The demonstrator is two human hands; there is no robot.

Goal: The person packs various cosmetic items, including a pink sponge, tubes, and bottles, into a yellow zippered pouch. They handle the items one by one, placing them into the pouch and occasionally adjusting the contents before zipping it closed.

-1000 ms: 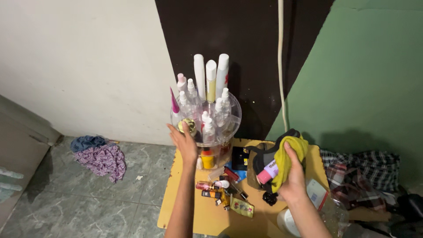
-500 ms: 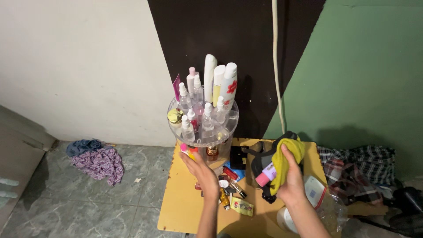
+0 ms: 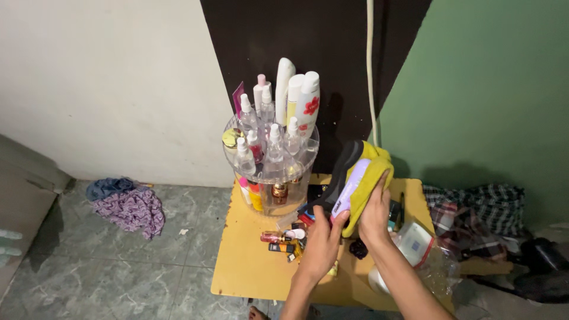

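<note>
My right hand [image 3: 374, 214] grips a yellow cloth [image 3: 368, 178] wrapped round a pale purple bottle [image 3: 350, 188]. My left hand [image 3: 323, 240] has its fingers on the lower end of that bottle. Both hands are above a small yellow table [image 3: 249, 266]. To the left stands a clear round organizer [image 3: 269, 172] with several white and clear spray bottles and tall white tubes [image 3: 298, 101] in it. Small cosmetic tubes [image 3: 278, 237] lie on the table below the organizer.
A dark bag [image 3: 341, 178] sits behind the cloth. A clear plastic container [image 3: 415, 244] lies at the table's right. Crumpled purple and blue clothes [image 3: 125, 204] lie on the tiled floor at left, checked fabric [image 3: 474, 204] at right. A white cable [image 3: 371, 65] runs down the dark wall.
My left hand left the organizer, swung right and took hold of the purple bottle's end. My right hand lifted the cloth and bottle up and to the left.
</note>
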